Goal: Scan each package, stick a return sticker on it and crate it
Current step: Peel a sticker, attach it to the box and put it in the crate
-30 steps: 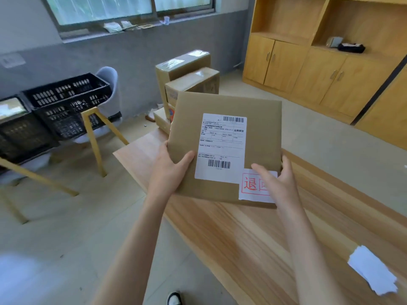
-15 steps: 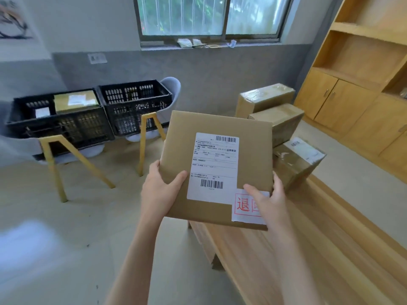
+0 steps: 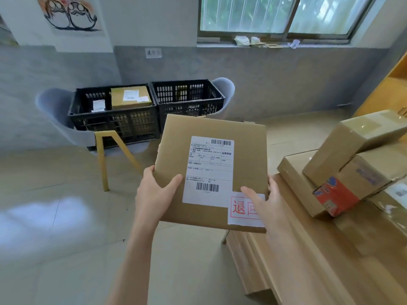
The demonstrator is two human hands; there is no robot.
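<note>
Cardboard package (image 3: 211, 133) is stickered, so we grip its edges with left hand (image 3: 154, 192) and right hand (image 3: 272, 205), facing crates (image 3: 114, 126) upper left.

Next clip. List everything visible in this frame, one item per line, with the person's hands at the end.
flat package: one, brown, held up in both hands
shipping label: one, white, on the flat package's face
return sticker: one, white with red characters, at the label's lower right corner
crates: two, black, side by side on the chairs
crated package: one plainly seen, brown, in the left crate
chairs: two, grey with yellow legs, by the wall
stacked boxes: several, brown, on the table
table: one, light wood, lower right
window: one, top right
poster: one, white with a drawing, upper left wall
left hand: grips the flat package's left edge
right hand: grips its lower right corner, thumb on the return sticker
</note>
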